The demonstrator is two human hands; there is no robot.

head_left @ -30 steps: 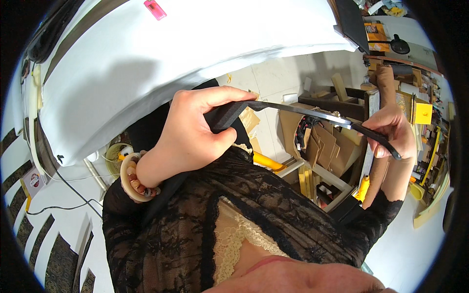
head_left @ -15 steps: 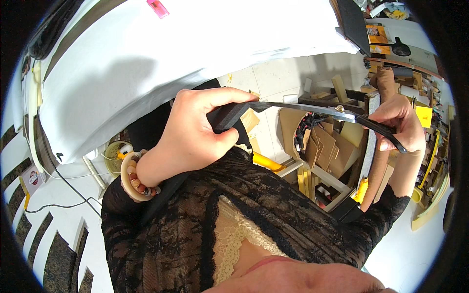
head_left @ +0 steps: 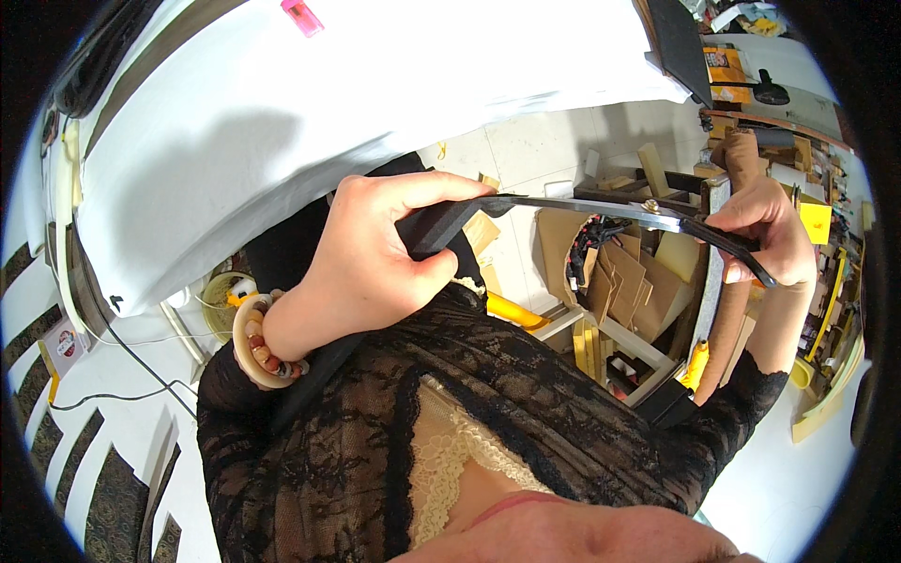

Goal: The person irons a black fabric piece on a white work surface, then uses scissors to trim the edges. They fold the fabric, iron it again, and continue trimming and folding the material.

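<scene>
Head view: long black strap with metal bar, held taut between two hands.
Left hand [head_left: 375, 263] clenches the black strap [head_left: 441, 225]; right hand [head_left: 765, 239] pinches its far end, the metal bar [head_left: 601, 208] between; white table [head_left: 328, 103] above, cardboard pieces [head_left: 619, 272] below.

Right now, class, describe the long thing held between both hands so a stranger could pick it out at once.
Start at the big white sheet filling the top. Just below it, the left hand grips a black strip, joined to a thin metal blade that runs to the right hand. Unlike the brown cardboard pieces behind, it is slim, dark and shiny.
</scene>
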